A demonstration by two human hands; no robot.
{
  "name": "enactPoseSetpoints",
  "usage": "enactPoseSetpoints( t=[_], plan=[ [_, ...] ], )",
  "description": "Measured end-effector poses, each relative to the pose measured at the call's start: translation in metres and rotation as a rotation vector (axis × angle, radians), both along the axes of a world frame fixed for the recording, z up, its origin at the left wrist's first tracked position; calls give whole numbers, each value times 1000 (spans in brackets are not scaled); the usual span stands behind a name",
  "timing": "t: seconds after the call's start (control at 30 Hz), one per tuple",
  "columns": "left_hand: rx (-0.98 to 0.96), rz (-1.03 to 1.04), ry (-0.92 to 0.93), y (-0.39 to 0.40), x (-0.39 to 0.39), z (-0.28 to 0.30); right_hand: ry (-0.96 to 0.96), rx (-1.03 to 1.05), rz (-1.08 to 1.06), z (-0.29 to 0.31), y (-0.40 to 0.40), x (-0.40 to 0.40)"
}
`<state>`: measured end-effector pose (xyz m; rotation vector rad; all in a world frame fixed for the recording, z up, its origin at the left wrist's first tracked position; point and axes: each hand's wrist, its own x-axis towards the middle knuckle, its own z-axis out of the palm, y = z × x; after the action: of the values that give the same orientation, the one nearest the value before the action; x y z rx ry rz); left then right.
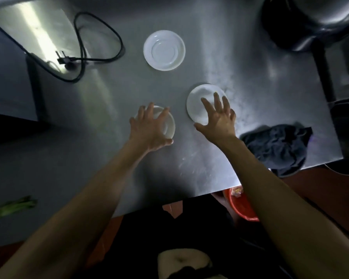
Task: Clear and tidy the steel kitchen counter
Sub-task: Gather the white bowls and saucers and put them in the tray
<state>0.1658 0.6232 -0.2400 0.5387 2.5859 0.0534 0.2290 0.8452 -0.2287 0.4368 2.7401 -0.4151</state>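
Fingers spread, my left hand (pixel 149 127) cups one bowl (pixel 167 125) while my right hand (pixel 218 117) spans another bowl (pixel 197 105); I should grip both rims evenly before lifting off the table (pixel 210 168)

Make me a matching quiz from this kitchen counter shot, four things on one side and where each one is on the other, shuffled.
Things:
1. far white plate
2. dark cloth
3. black power cord
4. small white bowl

Places:
A. under the left hand
B. near the counter's right edge
C. alone toward the back of the counter, no hand on it
D. looped at the far left

Pairs: 1-C, 2-B, 3-D, 4-A
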Motion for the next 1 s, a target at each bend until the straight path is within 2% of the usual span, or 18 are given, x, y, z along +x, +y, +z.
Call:
enactPoseSetpoints(
  t=[0.07,0.27,0.4,0.63,0.77,1.0],
  plan=[
    [-7,13,17,7,6,7,-42,2,35,-5,10,-9],
    [-29,32,111,12,28,16,-11,-10,131,-15,18,-27],
    [-75,80,40,19,32,22,-55,0,165,-16,21,-38],
    [-30,159,-14,22,53,27,-51,10,238,-22,26,-37],
    [-58,230,-52,16,64,33,-48,8,281,-15,15,-34],
    [-51,338,22,-30,88,38,25,-28,454,-1,-42,-13]
  ],
)
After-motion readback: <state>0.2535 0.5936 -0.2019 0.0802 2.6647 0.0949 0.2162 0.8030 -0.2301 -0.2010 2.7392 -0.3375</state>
